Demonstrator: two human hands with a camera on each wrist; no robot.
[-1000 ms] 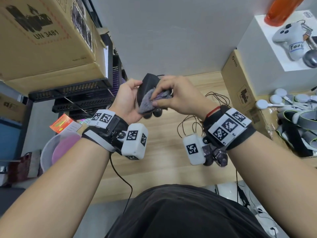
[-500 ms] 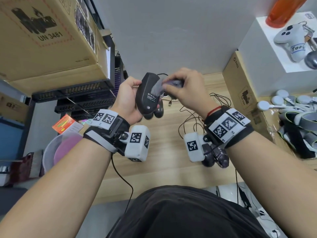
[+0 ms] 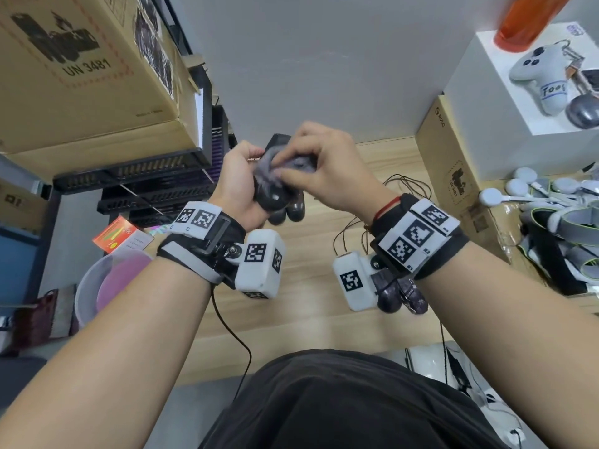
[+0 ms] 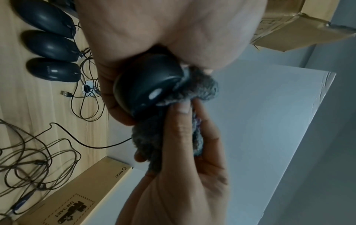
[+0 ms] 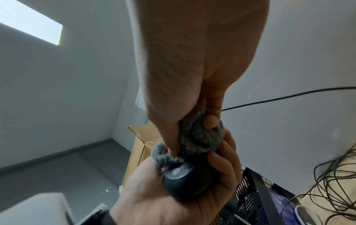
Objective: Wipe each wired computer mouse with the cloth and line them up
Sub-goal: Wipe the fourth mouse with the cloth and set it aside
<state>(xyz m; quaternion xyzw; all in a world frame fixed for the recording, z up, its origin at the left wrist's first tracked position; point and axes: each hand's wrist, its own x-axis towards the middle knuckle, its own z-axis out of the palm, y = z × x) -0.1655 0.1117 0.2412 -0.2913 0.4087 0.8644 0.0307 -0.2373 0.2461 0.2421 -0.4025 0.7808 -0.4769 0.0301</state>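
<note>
Lining a wooden desk (image 3: 311, 306) against grey wall (image 3: 324, 59): cardboard boxes (image 3: 81, 69).

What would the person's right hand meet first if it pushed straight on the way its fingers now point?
The grey cloth that the right hand already pinches, then the black mouse gripped by the left hand; depth beyond is unclear.

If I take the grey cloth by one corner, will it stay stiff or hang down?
Probably it hangs limp: the grey cloth is bunched and folded over the mouse under the right hand. Its fuzzy pile suggests it is light and not slippery.
</note>
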